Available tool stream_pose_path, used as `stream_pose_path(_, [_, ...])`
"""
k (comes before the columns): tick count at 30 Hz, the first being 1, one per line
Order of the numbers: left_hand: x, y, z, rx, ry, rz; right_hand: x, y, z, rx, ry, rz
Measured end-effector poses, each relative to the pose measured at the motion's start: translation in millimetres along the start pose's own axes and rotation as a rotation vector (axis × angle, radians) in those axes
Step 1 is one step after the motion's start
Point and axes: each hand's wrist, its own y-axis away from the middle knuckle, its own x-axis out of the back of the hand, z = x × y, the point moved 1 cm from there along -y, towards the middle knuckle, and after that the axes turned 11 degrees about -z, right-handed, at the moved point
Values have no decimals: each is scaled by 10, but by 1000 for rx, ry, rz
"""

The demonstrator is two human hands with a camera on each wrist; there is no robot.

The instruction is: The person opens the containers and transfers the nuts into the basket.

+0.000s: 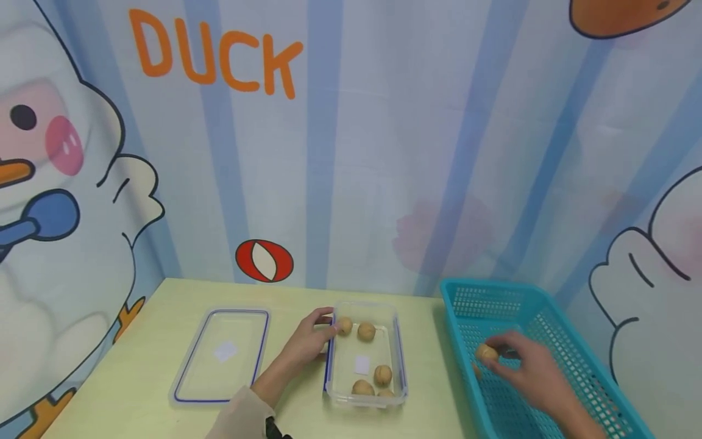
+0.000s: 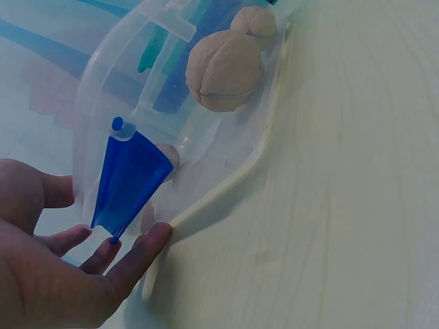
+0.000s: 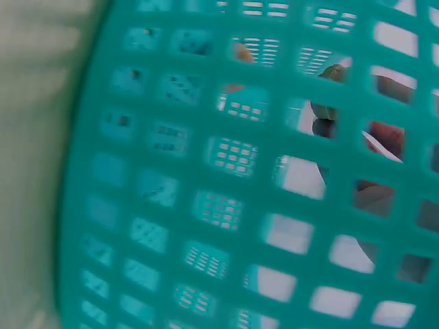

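Note:
My left hand [image 1: 307, 338] holds the left side of a clear plastic container [image 1: 362, 347], its thumb at the rim. In the left wrist view, fingertips touch the outer wall near a blue latch [image 2: 134, 181]. Several walnuts lie inside, among them one walnut [image 1: 366, 331] toward the far end and another walnut [image 2: 225, 70] seen close. Over the turquoise basket [image 1: 507, 286], my right hand [image 1: 529, 369] pinches a walnut [image 1: 485, 353] between thumb and fingers. The right wrist view shows this hand [image 3: 391, 140] only partly, through the basket's holes.
A clear lid with a blue seal [image 1: 219, 356] lies flat on the pale table [image 1: 296, 296], left of the container. Another walnut [image 1: 476, 371] shows at the basket's left wall. Behind the table hangs a striped curtain [image 1: 373, 152] with duck drawings.

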Motion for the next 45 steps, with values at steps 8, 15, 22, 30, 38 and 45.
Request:
stream_pose_path(8, [-14, -1, 3, 11, -10, 10, -80, -14, 92, -32, -38, -33])
stream_pose_path(15, [-7, -9, 5, 11, -12, 17, -67, -36, 88, -57, -44, -67])
stream_pose_path(22, [3, 8, 13, 14, -5, 13, -72, -52, 75, -57, -51, -74])
stream_pose_path(30, [-8, 10, 22, 16, -1, -4, -81, -29, -204, 42, -15, 40])
stream_pose_path(38, [2, 13, 11, 8, 4, -10, -219, -244, -871, 301, 22, 83])
stream_pose_path(45, [18, 14, -2, 8, 8, -13, -582, -467, -1287, 401, -64, -55])
